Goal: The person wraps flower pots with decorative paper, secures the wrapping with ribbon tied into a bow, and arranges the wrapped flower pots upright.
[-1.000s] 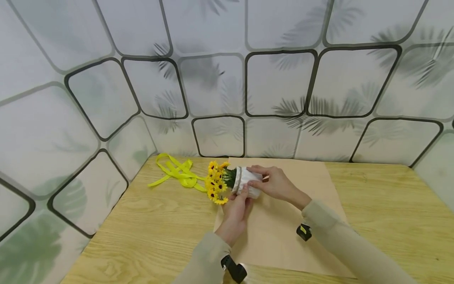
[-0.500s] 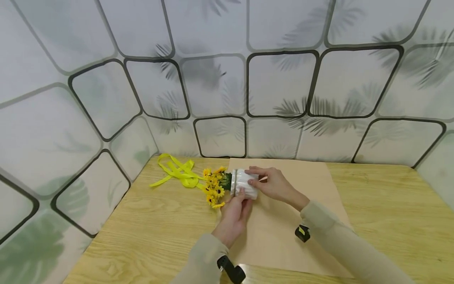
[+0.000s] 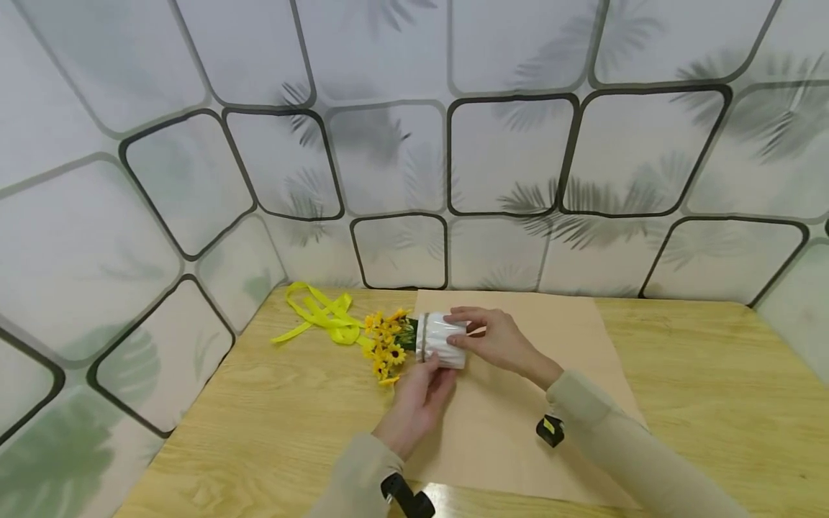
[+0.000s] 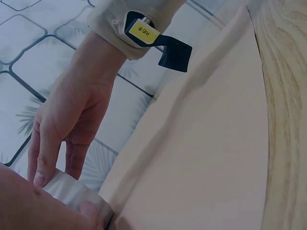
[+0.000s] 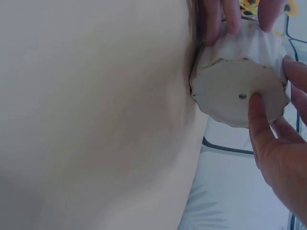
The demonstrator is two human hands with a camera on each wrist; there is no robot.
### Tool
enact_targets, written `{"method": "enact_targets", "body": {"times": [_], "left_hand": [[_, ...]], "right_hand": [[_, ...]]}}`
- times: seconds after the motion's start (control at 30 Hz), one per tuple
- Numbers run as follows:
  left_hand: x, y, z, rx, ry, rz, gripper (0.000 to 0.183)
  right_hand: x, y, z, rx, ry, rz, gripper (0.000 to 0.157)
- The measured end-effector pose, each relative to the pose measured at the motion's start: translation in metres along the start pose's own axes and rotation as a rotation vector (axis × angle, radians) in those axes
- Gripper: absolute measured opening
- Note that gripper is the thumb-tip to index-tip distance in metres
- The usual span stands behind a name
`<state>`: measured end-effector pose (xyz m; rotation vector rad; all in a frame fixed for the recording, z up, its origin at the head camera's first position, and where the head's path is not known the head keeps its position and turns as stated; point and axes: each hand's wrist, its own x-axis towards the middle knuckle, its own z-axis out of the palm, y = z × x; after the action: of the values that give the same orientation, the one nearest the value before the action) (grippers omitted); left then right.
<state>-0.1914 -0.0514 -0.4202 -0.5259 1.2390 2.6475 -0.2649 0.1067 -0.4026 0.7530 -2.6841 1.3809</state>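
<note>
Head view: white flowerpot [image 3: 437,334], sideways

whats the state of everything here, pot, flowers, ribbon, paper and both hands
White pot, tipped onto its side
Yellow flowers, in the pot, heads pointing left
Yellow ribbon, loosely tangled on the wooden table
Tan paper, spread open
Left hand, gripping the pot near its rim
Right hand, gripping the pot's base end

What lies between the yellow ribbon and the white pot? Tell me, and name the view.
Yellow flowers and green foliage lie between the yellow ribbon and the white pot; the head view shows it.
</note>
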Motion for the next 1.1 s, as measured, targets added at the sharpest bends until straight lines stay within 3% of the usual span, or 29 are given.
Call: {"method": "enact_targets", "body": {"times": [0.17,0.33,0.43,0.5,0.6,0.67,0.8,0.93,1.0,1.1], "left_hand": [[-0.01,0.007,-0.009,0.08,-0.08,-0.062,0.029],[-0.032,0.02,-0.015,0.214,-0.139,-0.195,0.049],[-0.04,0.033,-0.017,0.367,-0.209,-0.244,0.05],[-0.04,0.044,-0.018,0.49,-0.254,-0.225,0.043],[-0.034,0.062,-0.021,0.667,-0.282,-0.128,0.044],[-0.028,0.074,-0.022,0.784,-0.265,-0.036,0.046],[-0.017,0.088,-0.024,1.161,-0.238,0.282,0.044],[-0.003,0.092,-0.023,1.503,-0.28,0.615,0.044],[0.005,0.092,-0.023,1.617,-0.336,0.702,0.049],[0.015,0.089,-0.022,1.751,-0.408,0.774,0.057]], "right_hand": [[0.0,0.0,0.002,0.016,0.013,-0.002,0.039],[-0.001,0.001,0.002,0.026,-0.005,0.021,0.039],[-0.002,0.001,0.002,0.021,-0.007,0.036,0.039],[-0.001,0.001,0.002,0.03,0.001,0.04,0.039],[0.0,0.002,0.003,0.037,0.001,0.037,0.039],[0.002,0.003,0.004,0.04,-0.003,0.03,0.038],[0.002,0.002,0.004,0.037,-0.013,0.029,0.038],[-0.001,0.001,0.002,0.03,-0.005,0.049,0.038],[-0.002,0.002,0.001,0.027,-0.005,0.052,0.038],[-0.002,0.002,0.0,0.027,-0.004,0.056,0.039]]}}
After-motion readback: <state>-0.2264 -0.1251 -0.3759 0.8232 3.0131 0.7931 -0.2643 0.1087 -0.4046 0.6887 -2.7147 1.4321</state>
